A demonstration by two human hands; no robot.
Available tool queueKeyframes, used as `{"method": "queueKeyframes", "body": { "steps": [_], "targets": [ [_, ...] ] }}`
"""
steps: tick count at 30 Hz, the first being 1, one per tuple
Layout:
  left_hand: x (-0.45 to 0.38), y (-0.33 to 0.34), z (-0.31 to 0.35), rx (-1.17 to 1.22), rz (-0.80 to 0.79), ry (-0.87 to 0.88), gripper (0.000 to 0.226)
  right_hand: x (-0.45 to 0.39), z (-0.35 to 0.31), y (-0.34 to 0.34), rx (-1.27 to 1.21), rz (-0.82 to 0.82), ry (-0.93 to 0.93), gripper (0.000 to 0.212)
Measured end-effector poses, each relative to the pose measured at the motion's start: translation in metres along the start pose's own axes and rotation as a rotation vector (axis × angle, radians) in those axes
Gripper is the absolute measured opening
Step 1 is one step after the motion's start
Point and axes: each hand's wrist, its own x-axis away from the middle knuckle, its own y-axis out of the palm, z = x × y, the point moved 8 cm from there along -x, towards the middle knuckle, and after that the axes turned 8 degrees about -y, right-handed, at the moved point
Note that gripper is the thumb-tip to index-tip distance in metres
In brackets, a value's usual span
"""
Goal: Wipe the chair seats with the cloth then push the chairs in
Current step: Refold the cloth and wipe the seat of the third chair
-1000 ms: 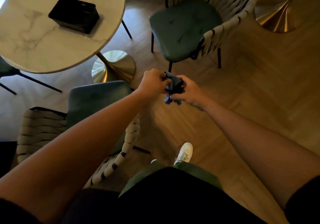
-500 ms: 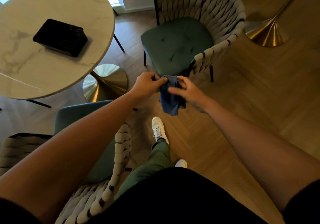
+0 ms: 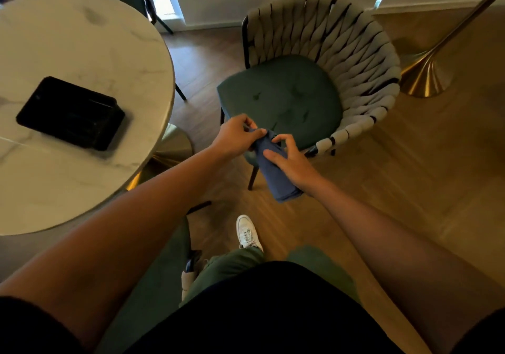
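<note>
the blue cloth (image 3: 276, 173) is held in the air between both hands, just in front of the near edge of the green seat (image 3: 284, 99) of the woven-backed chair (image 3: 355, 61); its top end is pinched in the curled grip of the left hand (image 3: 237, 137), while the right hand (image 3: 289, 159) is laid along its length, thumb across the front and fingers loosely bent over the upper edge — the lower end hangs free below; the cloth is judged light, soft and limp, folding under its own weight, so it is best gathered into a flat pad in one palm before being pressed to the seat; the seat cushion looks padded and tufted, likely yielding under pressure; for pushing in, the chair is better taken by its stiff woven back than by the cushion — toward the round marble desk (image 3: 82, 39) to the left, on which a black tray (image 3: 71, 113) is seen.
</note>
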Motion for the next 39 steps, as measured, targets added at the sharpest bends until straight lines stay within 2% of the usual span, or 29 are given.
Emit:
{"method": "queueKeyframes", "body": {
  "steps": [2,3,4,6,9,15,20,22,26,29,33,35,39],
  "targets": [
    [-0.018,-0.002,0.011,-0.054,-0.005,0.024,0.032,-0.015,-0.008,-0.003,0.247,-0.107,-0.066,0.071],
    [-0.027,-0.002,0.015,-0.079,-0.003,0.030,0.032,-0.024,-0.010,-0.008,0.391,-0.136,-0.089,0.078],
    [-0.035,-0.002,0.017,-0.091,-0.003,0.025,0.032,-0.035,-0.011,-0.015,0.491,-0.136,-0.093,0.077],
    [-0.053,0.000,0.019,-0.076,-0.002,0.010,0.029,-0.058,-0.013,-0.031,0.542,-0.088,-0.088,0.063],
    [-0.077,0.000,0.019,-0.081,0.015,-0.002,0.025,-0.094,-0.007,-0.055,0.411,-0.044,0.010,0.037],
    [-0.133,0.007,-0.004,-0.103,-0.001,-0.163,0.037,-0.174,0.034,-0.097,0.180,-0.064,0.210,0.014],
    [-0.186,0.034,-0.030,-0.163,-0.022,-0.280,0.049,-0.245,0.074,-0.115,0.053,-0.107,0.341,0.024],
    [-0.206,0.047,-0.041,-0.198,-0.014,-0.297,0.049,-0.273,0.088,-0.115,0.043,-0.126,0.346,0.020],
    [-0.251,0.070,-0.062,-0.300,-0.008,-0.283,0.050,-0.329,0.113,-0.111,0.098,-0.108,0.320,0.031],
    [-0.293,0.082,-0.077,-0.409,0.017,-0.176,0.052,-0.382,0.126,-0.106,0.213,-0.054,0.213,0.037],
    [-0.339,0.085,-0.098,-0.431,0.135,-0.124,0.059,-0.431,0.150,-0.091,0.681,-0.142,0.225,0.078],
    [-0.360,0.091,-0.114,-0.454,0.197,-0.141,0.064,-0.448,0.160,-0.079,0.869,-0.159,0.107,0.088],
    [-0.386,0.110,-0.148,-0.523,0.244,-0.214,0.074,-0.470,0.184,-0.055,1.097,-0.156,-0.175,0.088]
  ]
}}
